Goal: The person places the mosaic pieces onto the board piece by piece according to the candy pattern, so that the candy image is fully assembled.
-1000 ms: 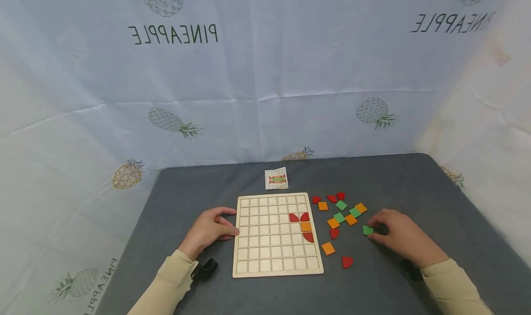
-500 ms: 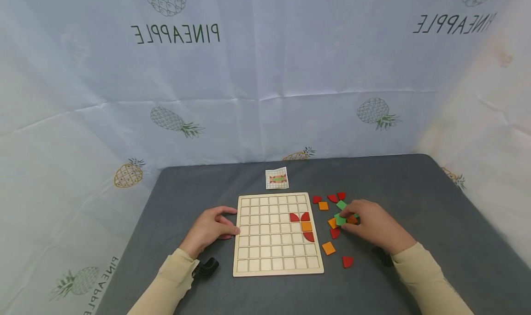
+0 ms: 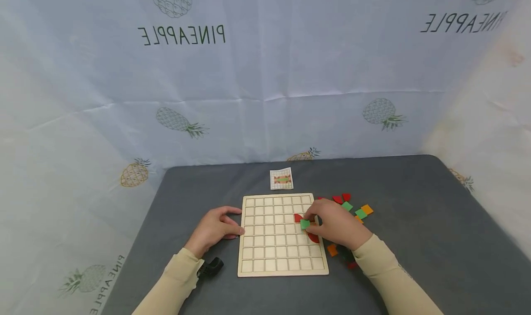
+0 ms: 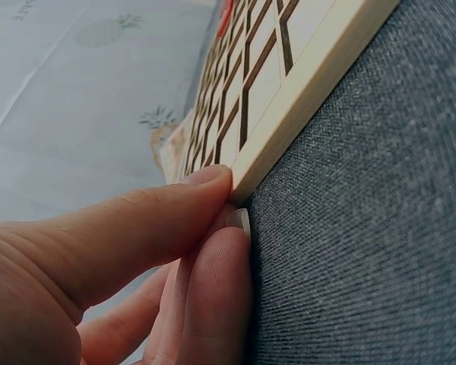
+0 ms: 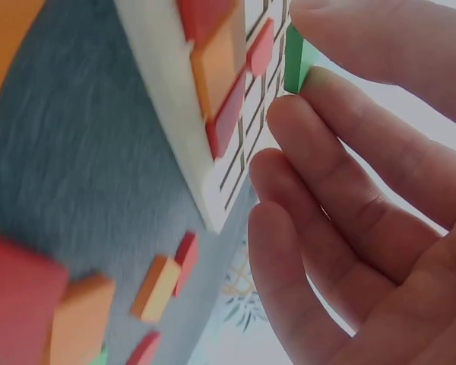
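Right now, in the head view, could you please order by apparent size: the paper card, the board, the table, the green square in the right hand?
Largest to smallest:
1. Table
2. Board
3. Paper card
4. Green square, in the right hand

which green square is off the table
The green square pinched in the right hand, over the right part of the wooden board; the other visible green squares lie on the dark table, right of the board.

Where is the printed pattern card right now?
In the head view, the card lies on the grey table, just beyond the far edge of the wooden grid board, left of the loose tiles.
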{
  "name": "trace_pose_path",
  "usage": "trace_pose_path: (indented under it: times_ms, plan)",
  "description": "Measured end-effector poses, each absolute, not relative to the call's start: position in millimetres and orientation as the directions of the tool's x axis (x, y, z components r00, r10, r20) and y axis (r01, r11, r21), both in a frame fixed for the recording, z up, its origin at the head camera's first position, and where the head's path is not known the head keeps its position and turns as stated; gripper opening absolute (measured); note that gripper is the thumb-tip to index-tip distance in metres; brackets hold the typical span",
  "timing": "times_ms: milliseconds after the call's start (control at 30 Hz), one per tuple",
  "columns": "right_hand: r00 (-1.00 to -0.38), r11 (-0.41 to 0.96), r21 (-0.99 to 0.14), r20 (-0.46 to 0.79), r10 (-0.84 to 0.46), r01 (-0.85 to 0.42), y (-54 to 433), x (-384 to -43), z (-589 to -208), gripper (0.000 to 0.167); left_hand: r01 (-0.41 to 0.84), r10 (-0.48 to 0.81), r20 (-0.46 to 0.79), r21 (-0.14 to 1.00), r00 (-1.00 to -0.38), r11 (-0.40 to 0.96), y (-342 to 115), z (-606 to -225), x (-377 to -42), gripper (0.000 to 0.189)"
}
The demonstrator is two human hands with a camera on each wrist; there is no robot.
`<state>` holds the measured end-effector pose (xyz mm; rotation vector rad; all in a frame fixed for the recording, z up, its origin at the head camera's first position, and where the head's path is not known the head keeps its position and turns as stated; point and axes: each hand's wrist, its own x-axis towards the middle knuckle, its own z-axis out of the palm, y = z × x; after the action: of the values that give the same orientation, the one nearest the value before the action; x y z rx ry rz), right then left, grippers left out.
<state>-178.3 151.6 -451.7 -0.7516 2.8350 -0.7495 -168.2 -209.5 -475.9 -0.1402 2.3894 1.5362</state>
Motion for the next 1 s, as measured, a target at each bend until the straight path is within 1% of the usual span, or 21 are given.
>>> trace_pose_path:
  times_ms: [233, 533, 700, 1000]
  plan:
    - [-0.848, 0.754, -0.426, 0.063, -0.527, -0.5, 142.8, -175.4, -459.5, 0.019, -0.241, 0.054, -0.293, 0.865, -0.954, 0.44, -206.3, -477.2, -167.4, 0.06]
    - [-0.855, 0.765, -0.424, 0.047, -0.516, -0.485, 140.5, -175.6, -461.0, 0.021, -0.238, 0.057, -0.291, 0.867, -0.955, 0.437, -205.7, -476.5, -168.9, 0.06]
    - [-0.854, 0.764, -0.416, 0.06, -0.518, -0.493, 140.3, -175.9, -461.4, 0.023, -0.241, 0.06, -0.295, 0.868, -0.954, 0.434, -206.0, -476.2, -169.3, 0.06]
    - [-0.852, 0.769, -0.399, 0.067, -0.519, -0.499, 138.7, -175.7, -461.3, 0.017, -0.246, 0.06, -0.3, 0.867, -0.952, 0.434, -207.2, -476.9, -170.1, 0.06]
